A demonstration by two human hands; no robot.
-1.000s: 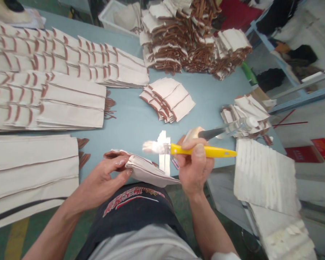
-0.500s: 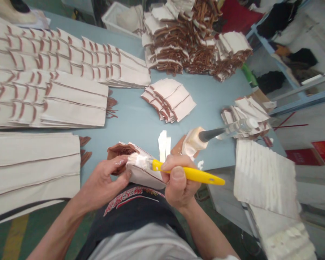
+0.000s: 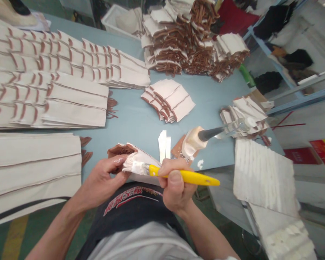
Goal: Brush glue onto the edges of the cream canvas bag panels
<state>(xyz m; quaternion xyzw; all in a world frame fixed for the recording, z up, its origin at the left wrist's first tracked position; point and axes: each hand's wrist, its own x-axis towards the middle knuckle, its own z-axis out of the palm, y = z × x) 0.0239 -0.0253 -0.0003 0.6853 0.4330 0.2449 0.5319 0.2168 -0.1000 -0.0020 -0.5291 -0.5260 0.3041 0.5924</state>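
Note:
My right hand (image 3: 177, 184) is closed round the yellow handle of a paintbrush (image 3: 188, 177). Its bristles, coated in white paste, lie over the edge of a curved leather piece (image 3: 146, 159), off-white outside and brown inside. My left hand (image 3: 105, 178) pinches the left end of that piece between thumb and fingers, beside the bristle tips. White paste smears show on the left fingers. Just beyond the right hand, a cream-coloured bottle (image 3: 193, 142) with a dark nozzle rests on a brown scrap, and white strips (image 3: 164, 144) lie next to it.
Overlapping rows of off-white panels (image 3: 78, 97) cover the left of the blue table (image 3: 127, 119). A small fanned stack (image 3: 170, 99) sits mid-table, with tall brown-and-white bundles (image 3: 176, 39) behind it. Another bundle (image 3: 243, 115) and ribbed white sheets (image 3: 264, 173) are at the right.
The brush has moved a little to the left and down, its bristles now reaching past the leather piece's edge near my left fingers. My left hand keeps its hold.

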